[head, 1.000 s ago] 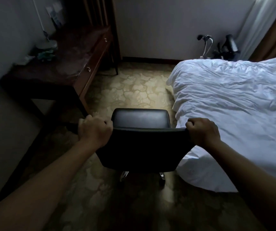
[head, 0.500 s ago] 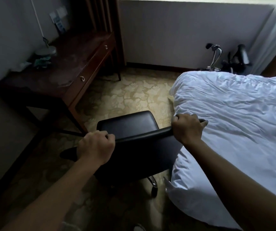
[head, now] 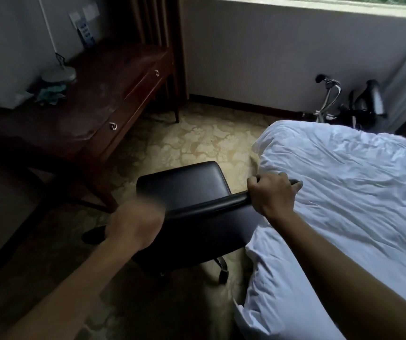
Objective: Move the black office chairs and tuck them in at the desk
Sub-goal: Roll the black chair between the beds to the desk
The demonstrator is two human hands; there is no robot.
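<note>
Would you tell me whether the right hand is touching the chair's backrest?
Touching. The head view shows the right hand wrapped over the top edge of the black chair backrest, fingers curled around it.

patterned beige carpet floor (head: 197, 141) | bearing dark wooden two-drawer desk (head: 94, 99), black leather office chair (head: 184, 182), white-quilted bed (head: 344, 192) | crumpled teal cloth (head: 50, 93) on desk

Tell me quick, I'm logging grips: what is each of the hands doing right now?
Left hand: blurred with motion at the chair backrest; grip cannot be told.
Right hand: closed on the backrest's top edge, beside the bed.
</note>
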